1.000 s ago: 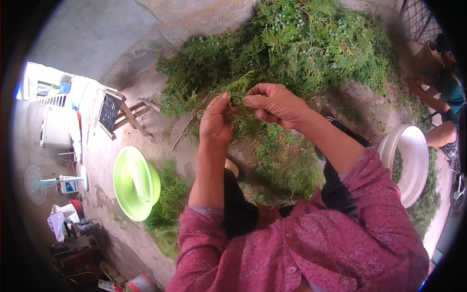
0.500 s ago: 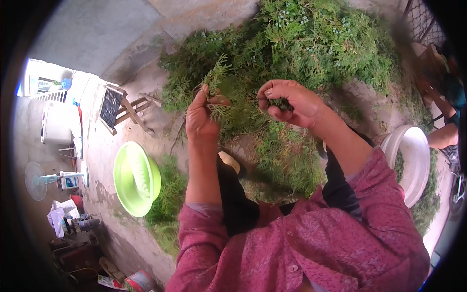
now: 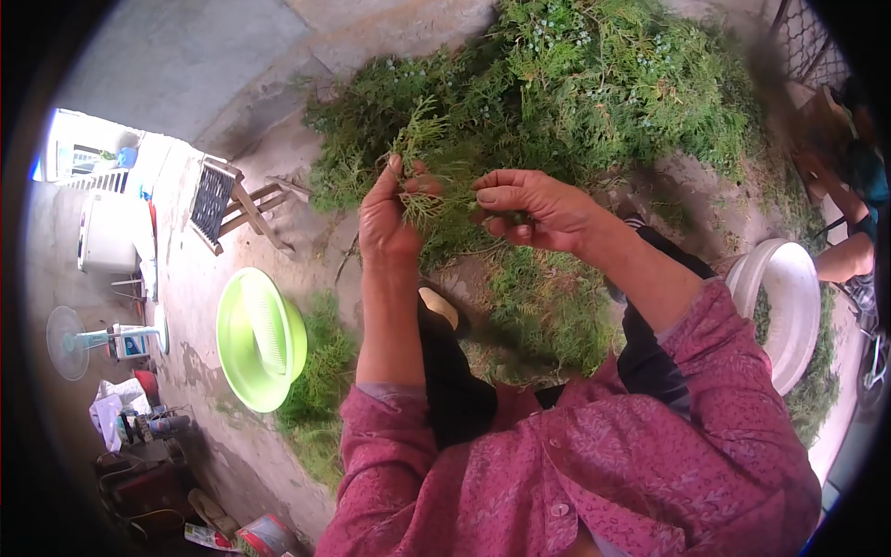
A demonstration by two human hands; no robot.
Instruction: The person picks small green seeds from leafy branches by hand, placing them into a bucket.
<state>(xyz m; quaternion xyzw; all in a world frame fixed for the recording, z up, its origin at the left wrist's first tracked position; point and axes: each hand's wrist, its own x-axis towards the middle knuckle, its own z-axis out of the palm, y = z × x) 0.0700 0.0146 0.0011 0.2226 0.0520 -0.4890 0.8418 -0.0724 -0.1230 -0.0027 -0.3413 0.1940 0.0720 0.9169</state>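
Observation:
My left hand point(image 3: 390, 218) is raised with its fingers closed on a green sprig point(image 3: 422, 132), whose leaves stick up above the fingertips and hang over the palm side. Close by on the right, my right hand point(image 3: 534, 212) has its fingers curled round small dark green bits, mostly hidden in the palm, with thumb and forefinger pointing at the sprig. Beyond both hands lies a large heap of leafy branches point(image 3: 631, 88) with small pale berries.
A lime green basin point(image 3: 243, 343) stands at left on the floor beside more greenery point(image 3: 320, 371). A wooden folding stool point(image 3: 243, 209) is behind it. At right are a white bucket point(image 3: 789, 316) and another person's arm point(image 3: 843, 258).
My right hand has moved left toward the sprig and its thumb and forefinger now reach forward. My left hand has shifted very slightly right, still holding the sprig.

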